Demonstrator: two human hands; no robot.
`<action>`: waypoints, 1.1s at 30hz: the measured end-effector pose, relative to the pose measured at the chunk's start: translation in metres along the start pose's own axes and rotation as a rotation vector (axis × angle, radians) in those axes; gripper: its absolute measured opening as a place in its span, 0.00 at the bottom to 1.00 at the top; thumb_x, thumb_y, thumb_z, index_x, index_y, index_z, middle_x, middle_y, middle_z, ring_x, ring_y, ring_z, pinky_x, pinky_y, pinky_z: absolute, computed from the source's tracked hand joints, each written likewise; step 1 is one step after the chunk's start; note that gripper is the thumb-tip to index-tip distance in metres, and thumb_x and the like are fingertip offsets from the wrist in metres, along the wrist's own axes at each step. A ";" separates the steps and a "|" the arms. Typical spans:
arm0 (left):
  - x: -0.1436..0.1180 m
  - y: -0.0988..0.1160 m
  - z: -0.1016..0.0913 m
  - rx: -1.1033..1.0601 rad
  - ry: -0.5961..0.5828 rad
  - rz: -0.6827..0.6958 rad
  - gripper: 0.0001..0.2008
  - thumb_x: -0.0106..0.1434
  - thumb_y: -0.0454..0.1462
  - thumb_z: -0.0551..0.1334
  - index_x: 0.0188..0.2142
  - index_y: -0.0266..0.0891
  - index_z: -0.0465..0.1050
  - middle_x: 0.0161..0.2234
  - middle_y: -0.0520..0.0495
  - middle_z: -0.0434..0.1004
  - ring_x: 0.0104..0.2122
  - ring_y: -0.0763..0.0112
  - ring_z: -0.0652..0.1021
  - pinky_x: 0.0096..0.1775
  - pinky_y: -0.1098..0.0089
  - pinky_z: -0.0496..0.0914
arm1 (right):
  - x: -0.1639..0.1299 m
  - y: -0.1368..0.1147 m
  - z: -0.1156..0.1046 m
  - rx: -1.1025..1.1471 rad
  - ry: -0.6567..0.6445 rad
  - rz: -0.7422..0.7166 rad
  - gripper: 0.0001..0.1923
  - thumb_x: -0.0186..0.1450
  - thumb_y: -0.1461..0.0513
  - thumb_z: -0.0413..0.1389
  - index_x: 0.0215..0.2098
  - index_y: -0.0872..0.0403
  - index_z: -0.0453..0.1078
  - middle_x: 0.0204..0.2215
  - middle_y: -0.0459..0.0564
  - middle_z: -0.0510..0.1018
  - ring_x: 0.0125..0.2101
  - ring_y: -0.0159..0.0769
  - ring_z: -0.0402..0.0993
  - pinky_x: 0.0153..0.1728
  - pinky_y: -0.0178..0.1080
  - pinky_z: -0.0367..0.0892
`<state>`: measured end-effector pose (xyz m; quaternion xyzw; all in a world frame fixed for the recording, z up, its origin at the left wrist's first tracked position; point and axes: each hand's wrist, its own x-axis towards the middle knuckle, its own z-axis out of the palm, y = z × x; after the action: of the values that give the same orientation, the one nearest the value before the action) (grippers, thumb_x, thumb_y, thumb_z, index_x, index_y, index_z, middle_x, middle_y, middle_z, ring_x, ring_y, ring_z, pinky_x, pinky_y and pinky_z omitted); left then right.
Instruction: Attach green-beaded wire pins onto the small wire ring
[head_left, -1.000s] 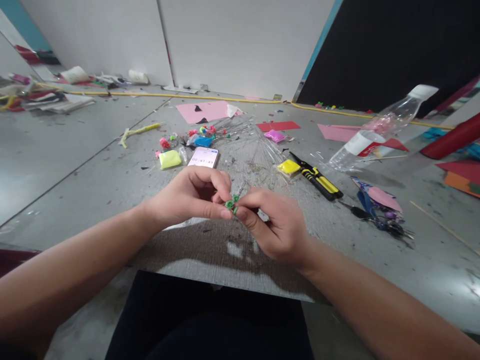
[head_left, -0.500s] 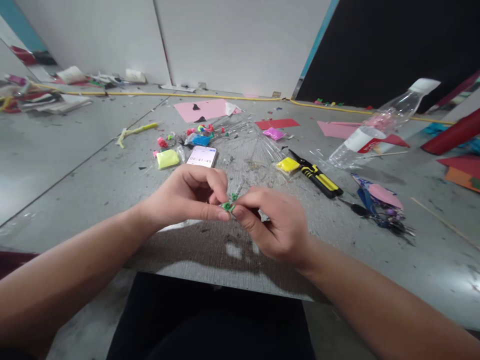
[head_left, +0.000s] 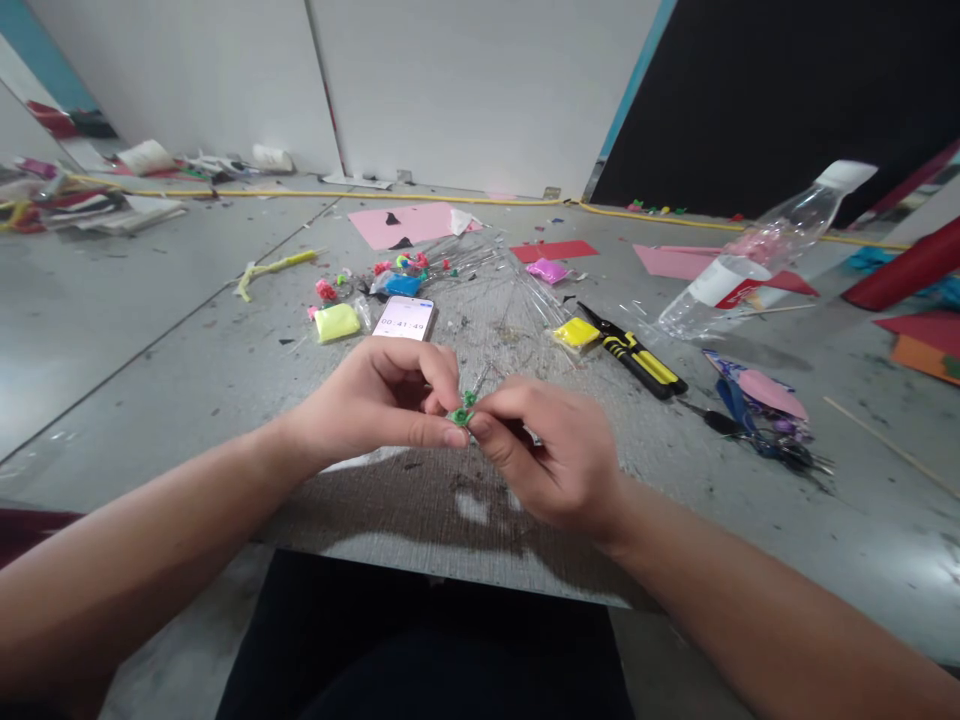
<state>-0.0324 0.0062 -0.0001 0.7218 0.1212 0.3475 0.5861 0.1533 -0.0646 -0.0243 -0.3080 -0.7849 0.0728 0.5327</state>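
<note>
Both hands pinch one small green clay piece (head_left: 460, 411) between thumb and fingertips, held just above the grey table (head_left: 225, 370) near its front edge. The left hand (head_left: 375, 400) grips it from the left, the right hand (head_left: 559, 450) from the right, and the fingertips nearly touch. A thin wire or stick seems to rise from the piece (too fine to be sure).

Just behind the hands lies a phone (head_left: 405, 317) showing a running timer. Left of the phone sits a pale yellow clay packet (head_left: 337, 322); behind the phone are a blue packet (head_left: 405, 284) and small pink and red clay bits. Right of the phone lie a yellow packet (head_left: 576, 332), black-and-yellow cutters (head_left: 637, 355), then a plastic bottle (head_left: 757, 258) on its side.

As a judgement, the green piece looks partly shaped and is being pressed into form; several clay colours appear unused.
</note>
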 end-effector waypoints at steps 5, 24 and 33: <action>0.000 -0.002 0.006 -0.050 0.016 -0.024 0.10 0.51 0.31 0.75 0.26 0.37 0.74 0.23 0.55 0.66 0.25 0.77 0.70 0.28 0.75 0.70 | -0.002 -0.002 0.000 -0.061 0.047 -0.007 0.07 0.70 0.64 0.55 0.32 0.54 0.68 0.22 0.42 0.70 0.21 0.27 0.62 0.24 0.33 0.60; -0.003 -0.008 0.010 -0.300 -0.011 -0.128 0.05 0.56 0.32 0.72 0.34 0.40 0.83 0.29 0.48 0.79 0.31 0.73 0.77 0.36 0.71 0.73 | -0.005 -0.007 0.000 -0.101 0.046 -0.043 0.07 0.69 0.66 0.53 0.32 0.52 0.66 0.21 0.43 0.68 0.21 0.29 0.61 0.22 0.34 0.59; -0.005 -0.009 0.008 -0.263 0.000 -0.090 0.09 0.53 0.30 0.74 0.35 0.42 0.84 0.30 0.48 0.81 0.31 0.71 0.79 0.35 0.70 0.74 | -0.004 -0.007 0.001 -0.122 0.053 -0.026 0.09 0.69 0.64 0.53 0.29 0.52 0.66 0.20 0.42 0.67 0.20 0.28 0.60 0.21 0.34 0.58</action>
<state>-0.0285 -0.0004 -0.0107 0.6324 0.1069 0.3340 0.6907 0.1511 -0.0723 -0.0249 -0.3317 -0.7773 0.0098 0.5345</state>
